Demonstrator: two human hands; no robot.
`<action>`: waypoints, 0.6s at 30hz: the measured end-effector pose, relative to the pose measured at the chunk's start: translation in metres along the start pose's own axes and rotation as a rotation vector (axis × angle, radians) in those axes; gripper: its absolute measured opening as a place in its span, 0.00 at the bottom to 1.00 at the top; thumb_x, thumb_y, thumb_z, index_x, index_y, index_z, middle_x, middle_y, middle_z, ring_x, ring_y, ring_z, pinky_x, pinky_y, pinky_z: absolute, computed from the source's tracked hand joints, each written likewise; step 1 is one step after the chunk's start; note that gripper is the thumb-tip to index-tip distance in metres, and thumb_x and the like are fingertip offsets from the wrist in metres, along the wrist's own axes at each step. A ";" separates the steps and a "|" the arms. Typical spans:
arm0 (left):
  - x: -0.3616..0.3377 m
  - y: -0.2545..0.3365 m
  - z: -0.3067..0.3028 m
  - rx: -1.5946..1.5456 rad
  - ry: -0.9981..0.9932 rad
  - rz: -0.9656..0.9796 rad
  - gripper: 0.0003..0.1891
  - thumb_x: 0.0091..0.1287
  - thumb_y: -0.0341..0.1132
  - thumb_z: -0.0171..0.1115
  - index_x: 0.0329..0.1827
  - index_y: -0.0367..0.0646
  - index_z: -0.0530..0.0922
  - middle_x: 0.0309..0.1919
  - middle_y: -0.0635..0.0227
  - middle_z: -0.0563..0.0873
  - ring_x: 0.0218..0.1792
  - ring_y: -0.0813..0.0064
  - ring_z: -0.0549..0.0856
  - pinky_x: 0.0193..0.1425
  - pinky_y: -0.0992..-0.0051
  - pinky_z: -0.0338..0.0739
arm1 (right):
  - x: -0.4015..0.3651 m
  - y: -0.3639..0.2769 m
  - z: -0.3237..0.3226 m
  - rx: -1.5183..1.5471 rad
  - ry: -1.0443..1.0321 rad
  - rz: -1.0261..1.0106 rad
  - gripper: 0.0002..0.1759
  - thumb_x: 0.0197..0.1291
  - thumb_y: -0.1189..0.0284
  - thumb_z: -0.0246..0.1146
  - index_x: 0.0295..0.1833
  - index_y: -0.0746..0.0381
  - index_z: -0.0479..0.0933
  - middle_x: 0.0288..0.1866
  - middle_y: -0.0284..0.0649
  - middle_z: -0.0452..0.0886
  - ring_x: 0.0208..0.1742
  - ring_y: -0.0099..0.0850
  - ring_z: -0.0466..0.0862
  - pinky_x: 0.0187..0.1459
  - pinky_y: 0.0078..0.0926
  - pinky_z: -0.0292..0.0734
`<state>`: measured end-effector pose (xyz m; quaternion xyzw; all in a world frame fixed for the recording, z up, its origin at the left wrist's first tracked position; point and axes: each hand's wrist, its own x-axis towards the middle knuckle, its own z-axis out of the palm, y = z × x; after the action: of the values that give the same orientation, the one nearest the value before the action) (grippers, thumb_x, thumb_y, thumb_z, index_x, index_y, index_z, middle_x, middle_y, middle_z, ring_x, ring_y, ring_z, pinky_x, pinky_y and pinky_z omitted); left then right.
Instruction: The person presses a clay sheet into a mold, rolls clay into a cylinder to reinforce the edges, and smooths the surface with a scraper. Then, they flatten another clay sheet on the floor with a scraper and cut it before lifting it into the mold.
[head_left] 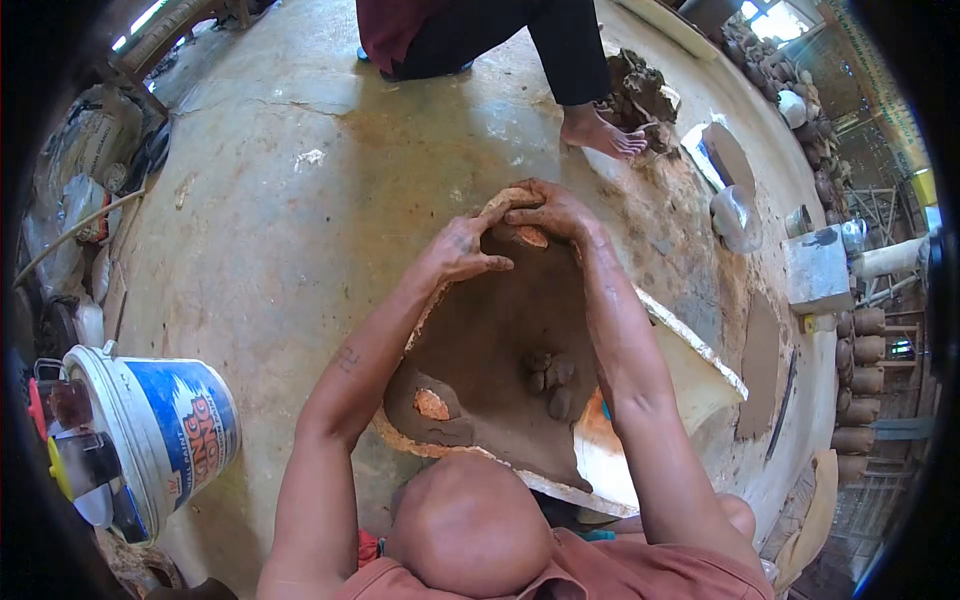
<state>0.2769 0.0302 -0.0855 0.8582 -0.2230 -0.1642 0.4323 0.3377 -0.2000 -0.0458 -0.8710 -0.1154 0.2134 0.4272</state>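
Note:
A large, hollow mould (690, 372) with a pale, rough rim lies in front of me, lined inside with dark wet clay (470, 325). My left hand (466, 246) is curled over the far rim, its thumb stretched inward over the clay. Beside it, my right hand (550, 212) bends round the same end, fingers pressed on the rim and clay. An orange bare patch shows just under the hands. Several loose clay lumps (548, 374) rest on the lining, and another orange patch (432, 404) shows near the left side.
A white paint bucket (200, 425) with jars beside it stands at left. Another person's foot (605, 135) is on the floor beyond the mould, near a clay heap (640, 90). At right are a clear plastic bag (738, 218), a pale block (818, 270) and stacked pots (860, 380).

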 end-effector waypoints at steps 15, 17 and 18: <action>0.018 0.014 0.004 -0.151 0.189 -0.199 0.58 0.61 0.70 0.75 0.85 0.39 0.64 0.73 0.46 0.81 0.73 0.51 0.81 0.77 0.61 0.74 | 0.029 0.043 -0.003 -0.217 0.013 0.175 0.47 0.66 0.30 0.61 0.67 0.64 0.83 0.64 0.54 0.88 0.65 0.47 0.86 0.67 0.43 0.78; 0.023 0.017 -0.001 -0.111 0.214 -0.179 0.57 0.60 0.71 0.74 0.84 0.39 0.67 0.72 0.46 0.82 0.72 0.51 0.82 0.77 0.60 0.74 | 0.020 0.035 -0.006 -0.251 0.041 0.104 0.47 0.67 0.31 0.61 0.67 0.64 0.84 0.64 0.52 0.88 0.65 0.45 0.86 0.66 0.42 0.78; 0.020 0.027 -0.012 -0.124 0.176 -0.193 0.55 0.59 0.72 0.74 0.81 0.39 0.71 0.70 0.47 0.83 0.71 0.51 0.83 0.77 0.60 0.75 | 0.009 0.021 -0.008 0.073 0.069 0.184 0.46 0.67 0.31 0.61 0.67 0.63 0.84 0.66 0.50 0.87 0.66 0.43 0.86 0.67 0.41 0.78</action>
<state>0.2931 0.0128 -0.0584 0.8584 -0.0898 -0.1426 0.4846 0.3494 -0.2148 -0.0604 -0.8686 -0.0122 0.2259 0.4408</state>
